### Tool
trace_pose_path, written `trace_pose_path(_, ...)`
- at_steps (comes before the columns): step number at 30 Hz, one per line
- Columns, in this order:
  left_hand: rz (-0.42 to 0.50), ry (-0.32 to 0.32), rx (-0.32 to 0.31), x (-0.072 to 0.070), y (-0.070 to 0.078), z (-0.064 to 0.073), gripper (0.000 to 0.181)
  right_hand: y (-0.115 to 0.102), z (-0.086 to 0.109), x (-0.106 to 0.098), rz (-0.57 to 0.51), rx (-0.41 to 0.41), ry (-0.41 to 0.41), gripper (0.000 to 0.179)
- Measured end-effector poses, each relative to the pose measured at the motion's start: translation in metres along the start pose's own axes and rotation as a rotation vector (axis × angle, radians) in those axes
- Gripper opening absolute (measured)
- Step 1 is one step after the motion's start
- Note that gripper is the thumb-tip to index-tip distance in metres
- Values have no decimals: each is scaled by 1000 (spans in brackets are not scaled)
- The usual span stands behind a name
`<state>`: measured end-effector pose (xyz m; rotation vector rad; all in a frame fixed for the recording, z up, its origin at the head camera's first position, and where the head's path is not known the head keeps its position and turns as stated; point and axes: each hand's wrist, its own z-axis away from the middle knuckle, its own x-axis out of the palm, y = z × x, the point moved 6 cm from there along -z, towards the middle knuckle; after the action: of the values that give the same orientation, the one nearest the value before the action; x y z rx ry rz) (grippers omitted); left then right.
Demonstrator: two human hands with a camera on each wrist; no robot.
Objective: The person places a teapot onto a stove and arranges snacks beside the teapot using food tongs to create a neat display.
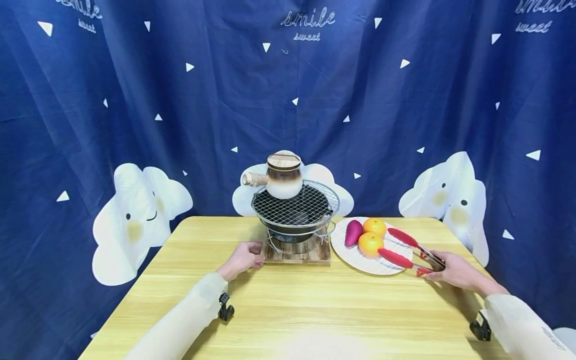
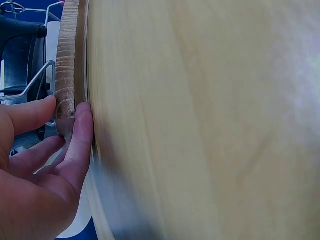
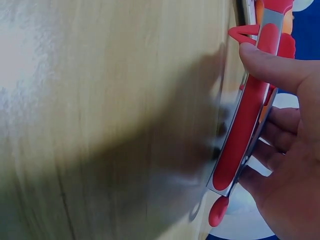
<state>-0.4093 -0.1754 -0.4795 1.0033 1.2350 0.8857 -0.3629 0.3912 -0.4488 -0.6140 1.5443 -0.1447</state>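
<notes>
My left hand [image 1: 243, 258] pinches the front left corner of a square wooden board [image 2: 65, 75], thumb on its top and fingers at its edge. On the board stands a small round black stove with a wire grill rack [image 1: 310, 206]. A white-and-brown clay teapot [image 1: 285, 186] with a side handle and wooden lid sits on the rack. My right hand [image 1: 459, 274] holds red-and-metal food tongs [image 3: 243, 127] by the handle end. Their spread red tips reach over a round white plate [image 1: 348, 257], beside two oranges [image 1: 371, 244] and a purple sweet potato [image 1: 353, 233].
The light wooden table [image 1: 279, 310] carries everything, with the plate just right of the board. A dark blue curtain [image 1: 216, 100] with white triangles and clouds hangs behind the table's far edge.
</notes>
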Motion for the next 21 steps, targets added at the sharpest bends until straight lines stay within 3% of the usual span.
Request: trace_pose_path(21,-8,-10,-1,0,2,1,52,-9,5,-7,41,-26,83,78)
